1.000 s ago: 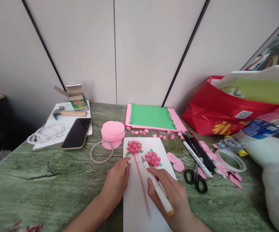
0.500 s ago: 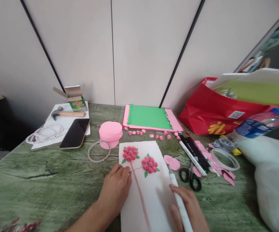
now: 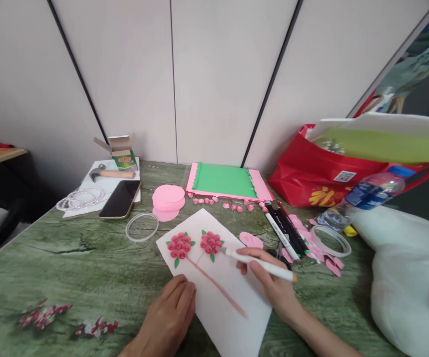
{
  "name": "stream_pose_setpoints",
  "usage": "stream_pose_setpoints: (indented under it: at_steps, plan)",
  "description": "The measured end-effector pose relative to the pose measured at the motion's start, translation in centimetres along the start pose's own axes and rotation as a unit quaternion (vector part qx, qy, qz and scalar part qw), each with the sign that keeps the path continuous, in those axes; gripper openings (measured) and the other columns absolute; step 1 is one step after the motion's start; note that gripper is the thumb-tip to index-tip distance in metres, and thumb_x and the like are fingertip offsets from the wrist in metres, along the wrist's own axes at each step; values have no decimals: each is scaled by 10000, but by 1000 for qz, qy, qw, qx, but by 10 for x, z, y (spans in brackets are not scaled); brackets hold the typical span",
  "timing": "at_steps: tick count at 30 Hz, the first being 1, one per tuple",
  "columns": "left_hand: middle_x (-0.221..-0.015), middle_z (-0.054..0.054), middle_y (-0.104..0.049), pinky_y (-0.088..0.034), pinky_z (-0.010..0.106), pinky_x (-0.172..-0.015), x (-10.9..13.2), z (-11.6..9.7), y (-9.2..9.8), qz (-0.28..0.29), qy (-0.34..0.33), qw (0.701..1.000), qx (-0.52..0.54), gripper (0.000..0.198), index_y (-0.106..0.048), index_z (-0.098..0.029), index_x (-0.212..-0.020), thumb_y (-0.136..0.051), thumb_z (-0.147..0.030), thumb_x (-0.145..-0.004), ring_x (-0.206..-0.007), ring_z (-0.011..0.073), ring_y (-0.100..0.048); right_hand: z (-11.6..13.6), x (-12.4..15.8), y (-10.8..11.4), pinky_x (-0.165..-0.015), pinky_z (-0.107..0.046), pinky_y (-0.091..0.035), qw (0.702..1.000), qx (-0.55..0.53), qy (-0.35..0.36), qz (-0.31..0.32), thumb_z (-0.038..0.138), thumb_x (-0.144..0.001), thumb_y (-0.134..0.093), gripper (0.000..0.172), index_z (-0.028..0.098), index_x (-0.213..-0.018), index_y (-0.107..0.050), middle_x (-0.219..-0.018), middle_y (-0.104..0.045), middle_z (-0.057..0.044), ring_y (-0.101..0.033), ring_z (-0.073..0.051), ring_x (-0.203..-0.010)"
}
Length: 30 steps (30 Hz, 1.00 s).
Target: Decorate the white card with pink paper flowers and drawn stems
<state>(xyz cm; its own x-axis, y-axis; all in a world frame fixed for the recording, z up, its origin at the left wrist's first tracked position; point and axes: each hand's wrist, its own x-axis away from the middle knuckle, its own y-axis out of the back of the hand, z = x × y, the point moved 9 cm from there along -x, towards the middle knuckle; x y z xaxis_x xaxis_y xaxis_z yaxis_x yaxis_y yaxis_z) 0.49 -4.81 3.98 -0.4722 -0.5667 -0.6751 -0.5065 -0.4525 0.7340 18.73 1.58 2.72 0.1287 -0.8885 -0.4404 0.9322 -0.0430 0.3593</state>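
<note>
A white sheet of paper (image 3: 232,297) lies turned at a slant on the table, with two clusters of pink paper roses (image 3: 180,246) and green leaves on it. A brown drawn stem runs from them toward the lower right. My left hand (image 3: 171,310) is at the sheet's left edge, fingers curled together on it; the fingertips are partly hidden. In my right hand (image 3: 268,280) is a white marker pen (image 3: 270,269), held like a pencil. Its tip is close to the right-hand flower cluster; whether it touches the paper I cannot tell.
Behind the sheet lie pink paper circles (image 3: 167,198), green paper (image 3: 223,179) and small rolled roses (image 3: 232,207). To the right are markers (image 3: 286,230), a tape roll (image 3: 331,241), a bottle (image 3: 376,191) and a red bag (image 3: 292,173). A phone (image 3: 121,198) and hammer (image 3: 115,173) lie left.
The sheet has turned counterclockwise, its flowers shifting left. My right hand has lifted the marker from beside the sheet and brought its tip near the right cluster. My left hand has moved slightly down.
</note>
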Motion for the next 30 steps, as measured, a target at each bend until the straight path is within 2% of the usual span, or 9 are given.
stream_pose_setpoints:
  at_steps: [2, 4, 6, 8, 11, 14, 23, 30]
  plan:
    - [-792, 62, -670, -546, 274, -705, 3, -2, 0, -8, -8, 1000, -8, 199, -539, -126, -955, -347, -104, -905, -808, 185, -638, 2, 6, -11, -537, -237, -513, 999, -6, -35, 17, 315, -889, -453, 251, 157, -911, -647, -671, -674, -30, -619, -144, -575]
    - [-800, 57, -668, -545, 279, -712, 4, 2, -2, -2, 2, 1000, 7, 186, -541, -134, -954, -365, -110, -901, -808, 183, -637, 5, 12, -19, -558, -234, -519, 999, 18, -39, 17, 284, -879, -468, 226, 154, -940, -642, -700, -681, -36, -632, -146, -604]
    - [-795, 49, -662, -544, 276, -701, 3, 7, -6, 13, 14, 999, 32, 168, -540, -144, -947, -384, -113, -894, -788, 174, -635, 14, 17, -27, -607, -238, -528, 998, 56, -2, 18, 246, -863, -483, 205, 158, -988, -618, -764, -678, -47, -643, -153, -674]
    - [-773, 42, -653, -544, 270, -671, 1, 11, -9, 24, 19, 998, 50, 147, -538, -150, -934, -403, -114, -886, -752, 165, -630, 30, 20, -38, -638, -247, -531, 992, 98, 65, 34, 206, -851, -489, 218, 153, -1038, -586, -810, -657, -65, -635, -158, -716]
    - [-734, 34, -640, -538, 264, -632, -2, 16, -12, 25, 19, 998, 55, 131, -535, -155, -912, -418, -110, -877, -704, 160, -621, 53, 23, -57, -628, -275, -528, 971, 169, 158, 56, 137, -842, -472, 249, 122, -1079, -548, -789, -612, -85, -604, -169, -704]
    - [-736, 32, -642, -534, 257, -645, -3, 19, -11, 10, 20, 998, 61, 137, -535, -160, -917, -421, -101, -870, -712, 157, -622, 59, 21, -67, -599, -302, -522, 956, 228, 179, 52, 115, -844, -447, 253, 105, -1084, -526, -750, -584, -82, -582, -183, -683]
    - [-727, 25, -652, -531, 236, -647, -1, 23, -8, -11, 29, 996, 89, 134, -541, -159, -908, -435, -91, -860, -716, 149, -624, 53, 17, -76, -569, -309, -515, 931, 298, 201, 55, 111, -857, -428, 253, 85, -1093, -515, -748, -567, -80, -559, -184, -661]
    - [-709, 20, -640, -529, 235, -625, -1, 26, -11, -3, 40, 995, 90, 135, -544, -160, -902, -444, -86, -851, -687, 142, -620, 64, 19, -82, -508, -304, -503, 899, 353, 260, 9, 75, -830, -445, 229, 43, -1036, -539, -675, -538, -75, -534, -188, -612]
